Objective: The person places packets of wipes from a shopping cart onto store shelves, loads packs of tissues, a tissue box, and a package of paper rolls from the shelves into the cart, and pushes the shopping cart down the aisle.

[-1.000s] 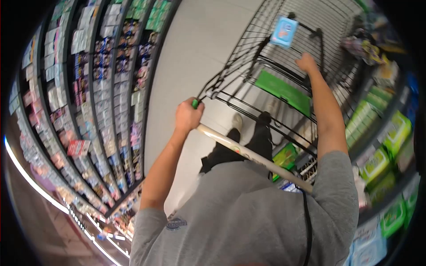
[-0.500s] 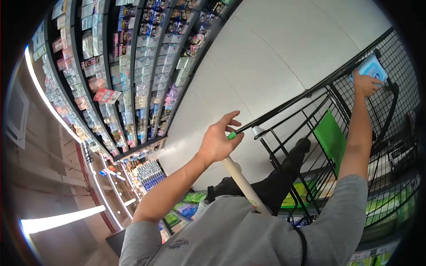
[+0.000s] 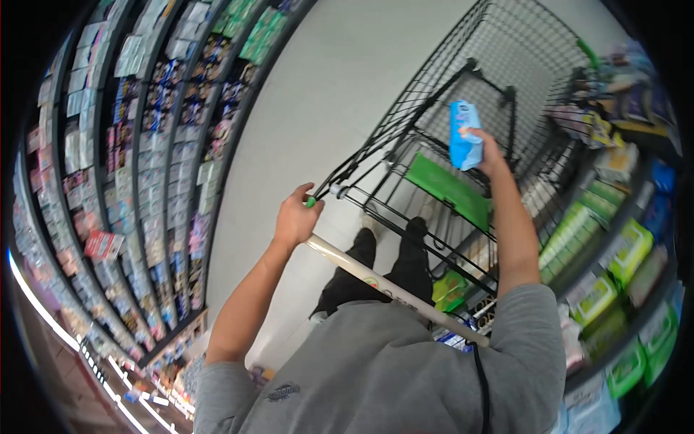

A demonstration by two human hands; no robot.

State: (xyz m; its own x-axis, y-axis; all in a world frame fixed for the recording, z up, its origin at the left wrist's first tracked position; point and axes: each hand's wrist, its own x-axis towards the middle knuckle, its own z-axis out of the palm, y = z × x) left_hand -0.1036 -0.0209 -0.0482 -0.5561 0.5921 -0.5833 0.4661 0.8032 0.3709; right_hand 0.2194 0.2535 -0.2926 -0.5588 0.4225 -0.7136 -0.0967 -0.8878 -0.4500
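My right hand [image 3: 491,154] grips a light blue soft pack that looks like wet wipes [image 3: 463,137], held above the basket of a black wire shopping cart [image 3: 473,262]. Around the left end of the cart's pale handle [image 3: 348,263], beside its green end piece, my left hand [image 3: 294,220] is closed. A green panel [image 3: 448,191] forms the flap of the cart's seat section, just below the pack.
Shelves of small packaged goods [image 3: 155,163] line the left side, with a red and white sign [image 3: 103,245] sticking out. Green packs [image 3: 596,293] and other goods fill shelves close on the right. Pale floor [image 3: 285,94] runs between.
The view has turned, so the cart now lies more straight ahead. My right hand has drawn the blue pack nearer to me, and the pack's orientation has changed. My left hand stays at the handle's end.
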